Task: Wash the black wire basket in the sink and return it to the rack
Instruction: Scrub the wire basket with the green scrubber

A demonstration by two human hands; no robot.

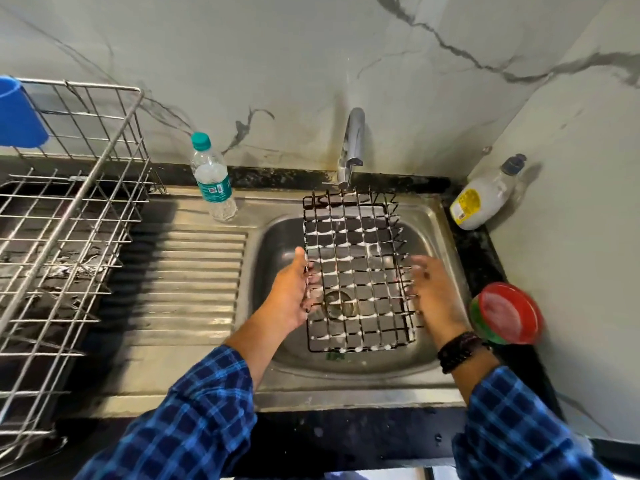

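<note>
Gripping the left rim of the rectangular black wire basket (356, 271), the left hand (292, 292) curls its fingers round the wires. White foam coats the grid. The basket lies over the stainless steel sink (433, 216) bowl, its far end below the chrome tap (351, 147). The right hand (433, 292) is blurred at the right rim; its grip cannot be determined. 1 steel wire rack (69, 220) stands well apart on the left.

At left the rack (100, 159), water bottle (211, 178) between it and sink (277, 244), wire basket (356, 271) over sink, under tap (353, 140)
</note>
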